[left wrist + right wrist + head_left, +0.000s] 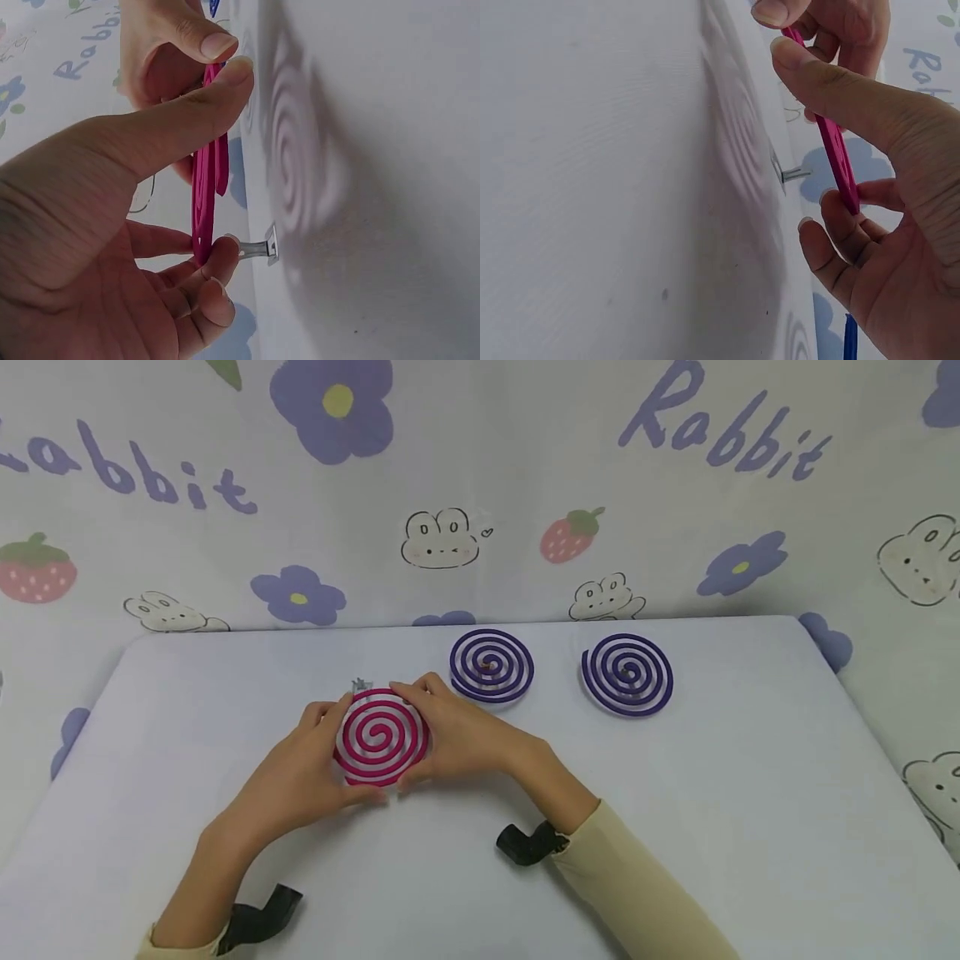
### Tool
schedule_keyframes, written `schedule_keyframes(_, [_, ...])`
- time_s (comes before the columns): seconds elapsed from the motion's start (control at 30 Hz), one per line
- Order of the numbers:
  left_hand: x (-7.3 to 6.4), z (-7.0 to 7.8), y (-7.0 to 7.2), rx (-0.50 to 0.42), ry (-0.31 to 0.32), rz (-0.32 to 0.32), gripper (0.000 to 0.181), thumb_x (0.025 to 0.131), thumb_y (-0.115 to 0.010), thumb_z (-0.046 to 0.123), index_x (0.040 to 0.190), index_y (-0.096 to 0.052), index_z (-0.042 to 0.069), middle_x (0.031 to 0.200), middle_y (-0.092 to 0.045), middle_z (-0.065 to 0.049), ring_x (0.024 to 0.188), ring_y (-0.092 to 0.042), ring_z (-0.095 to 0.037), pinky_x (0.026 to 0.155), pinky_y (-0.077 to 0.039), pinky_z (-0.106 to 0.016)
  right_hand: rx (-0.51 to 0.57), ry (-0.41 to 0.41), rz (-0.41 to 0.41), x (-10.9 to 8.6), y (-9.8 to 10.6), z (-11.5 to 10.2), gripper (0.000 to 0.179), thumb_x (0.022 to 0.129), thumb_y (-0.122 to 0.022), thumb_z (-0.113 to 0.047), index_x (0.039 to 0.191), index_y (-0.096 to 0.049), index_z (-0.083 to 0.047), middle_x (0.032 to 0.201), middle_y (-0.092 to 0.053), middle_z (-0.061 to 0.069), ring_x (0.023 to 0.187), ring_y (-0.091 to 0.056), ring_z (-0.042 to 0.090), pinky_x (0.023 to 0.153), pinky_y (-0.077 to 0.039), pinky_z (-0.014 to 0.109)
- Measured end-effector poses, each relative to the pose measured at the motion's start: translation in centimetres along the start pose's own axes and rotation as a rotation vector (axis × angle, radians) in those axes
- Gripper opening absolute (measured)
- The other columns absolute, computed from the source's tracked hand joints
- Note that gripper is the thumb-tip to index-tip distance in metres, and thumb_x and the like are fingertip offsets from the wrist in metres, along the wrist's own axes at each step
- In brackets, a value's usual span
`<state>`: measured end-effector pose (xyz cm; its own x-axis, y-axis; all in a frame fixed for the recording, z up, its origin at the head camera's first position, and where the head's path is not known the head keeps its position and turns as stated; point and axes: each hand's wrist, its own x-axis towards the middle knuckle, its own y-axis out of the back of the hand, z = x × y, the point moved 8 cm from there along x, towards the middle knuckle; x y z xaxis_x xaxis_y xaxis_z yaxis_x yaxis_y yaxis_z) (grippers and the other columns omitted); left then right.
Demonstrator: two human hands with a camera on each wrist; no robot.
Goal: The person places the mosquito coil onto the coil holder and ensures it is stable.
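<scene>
Both hands hold a pink mosquito coil (381,733) flat above the white table, left of the middle in the head view. My left hand (296,777) grips its left edge, thumb at the near rim and fingers at the far side. The right hand (468,731) grips the right edge the same way, the two thumbs close together. Seen edge-on in the left wrist view, the coil casts a spiral shadow on the tabletop. A small metal stand (255,250) rises from the table beyond the coil, its tip (362,683) showing past the far rim.
Two dark purple mosquito coils, one (491,665) just beyond the right hand and another (628,673) farther right, lie near the back of the white table (712,827). A printed cloth (510,468) hangs behind. Black curved pieces (528,845) sit at both wrists.
</scene>
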<state>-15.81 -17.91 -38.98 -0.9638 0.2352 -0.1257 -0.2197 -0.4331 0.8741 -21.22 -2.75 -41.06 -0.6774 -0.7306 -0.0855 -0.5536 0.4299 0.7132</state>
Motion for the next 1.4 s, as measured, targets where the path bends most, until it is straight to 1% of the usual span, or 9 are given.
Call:
schedule_keyframes(0.27, [1.1,-1.2,1.7,-0.046,0.025,-0.017,0.118,0.077,-0.094,0.041,0.165,-0.027,0.002,0.15,-0.048,-0.028,0.134,-0.058,-0.047,0.1,-0.058,-0.064,0.054,0.013,0.01,2.1,0.5,0.0,0.116,0.078,-0.095,-0.037,0.168,-0.026,-0.011,0.147,-0.052,0.012,0.14,-0.052,0.022,0.114,-0.054,0.038])
schedule_keyframes(0.57, [2.2,-2.0,3.1,-0.093,0.036,0.005,0.117,0.079,-0.093,0.04,0.166,-0.025,0.003,0.149,-0.048,-0.028,0.137,-0.053,-0.045,0.1,-0.059,-0.063,0.128,0.004,0.053,3.7,1.2,0.4,0.117,0.08,-0.093,-0.04,0.17,-0.021,-0.017,0.15,-0.049,0.01,0.14,-0.05,0.02,0.114,-0.054,0.037])
schedule_keyframes(0.73, [2.9,-2.3,3.5,-0.112,0.061,0.005,0.117,0.08,-0.092,0.042,0.166,-0.022,0.003,0.152,-0.044,-0.028,0.139,-0.05,-0.045,0.101,-0.058,-0.063,0.153,0.013,0.09,4.5,2.2,0.4,0.116,0.08,-0.094,-0.038,0.17,-0.023,-0.017,0.148,-0.051,0.009,0.134,-0.05,0.018,0.112,-0.054,0.034])
schedule_keyframes(0.83, [3.4,-2.5,3.9,-0.126,0.069,0.001,0.117,0.081,-0.091,0.041,0.166,-0.021,0.004,0.152,-0.043,-0.028,0.14,-0.049,-0.045,0.102,-0.057,-0.064,0.173,0.013,0.109,5.1,2.6,0.5,0.112,0.081,-0.093,-0.037,0.168,-0.027,-0.014,0.151,-0.051,0.01,0.135,-0.051,0.018,0.111,-0.055,0.032])
schedule_keyframes(0.9, [3.8,-2.5,4.2,-0.134,0.075,0.001,0.117,0.081,-0.091,0.042,0.167,-0.02,0.005,0.152,-0.043,-0.027,0.14,-0.049,-0.045,0.102,-0.057,-0.064,0.218,0.009,0.147,5.6,3.1,0.6,0.103,0.085,-0.09,-0.036,0.167,-0.031,-0.012,0.15,-0.052,0.01,0.134,-0.054,0.02,0.108,-0.057,0.031])
schedule_keyframes(1.07, [4.8,-2.4,4.7,-0.139,0.103,0.003,0.121,0.081,-0.088,0.052,0.167,-0.018,0.004,0.151,-0.044,-0.027,0.138,-0.05,-0.043,0.101,-0.058,-0.063,0.374,-0.031,0.305,6.4,4.2,1.3,0.073,0.097,-0.078,-0.031,0.16,-0.045,-0.012,0.144,-0.06,0.009,0.12,-0.064,0.024,0.097,-0.062,0.032])
schedule_keyframes(1.17, [5.0,-2.5,4.7,-0.136,0.124,0.012,0.123,0.081,-0.088,0.054,0.166,-0.017,0.002,0.151,-0.043,-0.028,0.137,-0.052,-0.044,0.102,-0.058,-0.063,0.486,-0.058,0.341,6.7,3.8,1.4,0.068,0.1,-0.074,-0.028,0.159,-0.046,-0.011,0.147,-0.06,0.01,0.119,-0.068,0.026,0.096,-0.064,0.033])
schedule_keyframes(1.3, [5.0,-2.8,4.3,-0.145,0.148,0.039,0.121,0.081,-0.089,0.05,0.164,-0.018,-0.001,0.152,-0.041,-0.029,0.137,-0.052,-0.045,0.104,-0.057,-0.063,0.598,-0.103,0.379,7.0,2.8,1.6,0.068,0.1,-0.074,-0.024,0.16,-0.044,-0.012,0.148,-0.059,0.014,0.122,-0.072,0.032,0.097,-0.064,0.035])
schedule_keyframes(1.4, [5.0,-3.1,3.7,-0.163,0.165,0.055,0.119,0.082,-0.089,0.048,0.163,-0.018,-0.004,0.153,-0.039,-0.03,0.137,-0.051,-0.046,0.104,-0.057,-0.063,0.609,-0.156,0.428,7.1,2.2,2.0,0.065,0.098,-0.075,-0.023,0.157,-0.049,-0.012,0.141,-0.063,0.015,0.123,-0.071,0.032,0.097,-0.064,0.037])
